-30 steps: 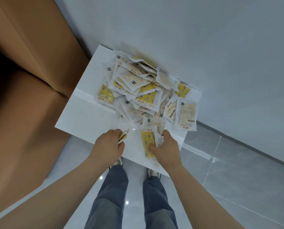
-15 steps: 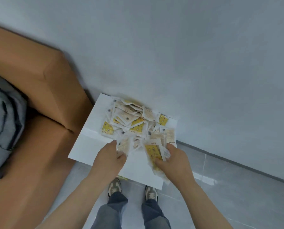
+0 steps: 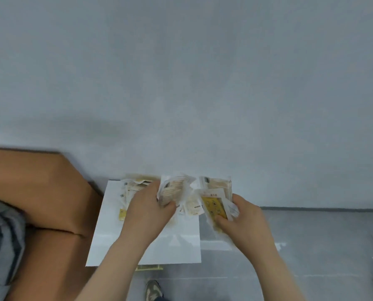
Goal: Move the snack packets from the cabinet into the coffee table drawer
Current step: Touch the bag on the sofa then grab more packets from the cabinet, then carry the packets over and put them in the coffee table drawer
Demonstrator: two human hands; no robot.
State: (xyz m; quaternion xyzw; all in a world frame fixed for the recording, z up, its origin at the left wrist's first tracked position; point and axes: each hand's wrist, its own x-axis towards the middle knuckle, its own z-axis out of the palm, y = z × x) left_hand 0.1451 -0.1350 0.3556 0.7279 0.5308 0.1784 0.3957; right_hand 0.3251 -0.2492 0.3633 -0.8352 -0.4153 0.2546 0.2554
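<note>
A white cabinet top stands against the grey wall, with a pile of white and yellow snack packets on its far part. My left hand grips a bunch of snack packets, lifted above the top. My right hand holds another bunch of packets, a yellow one facing me, at the cabinet's right edge. The view is blurred. No coffee table or drawer is in view.
A brown sofa sits left of the cabinet, with a grey bag on it. Grey tiled floor lies to the right. My shoe shows below the cabinet's front edge.
Both hands have lifted their bunches of packets off the pile. The camera has tilted up and drawn back, so the wall fills more of the view and the cabinet looks smaller.
</note>
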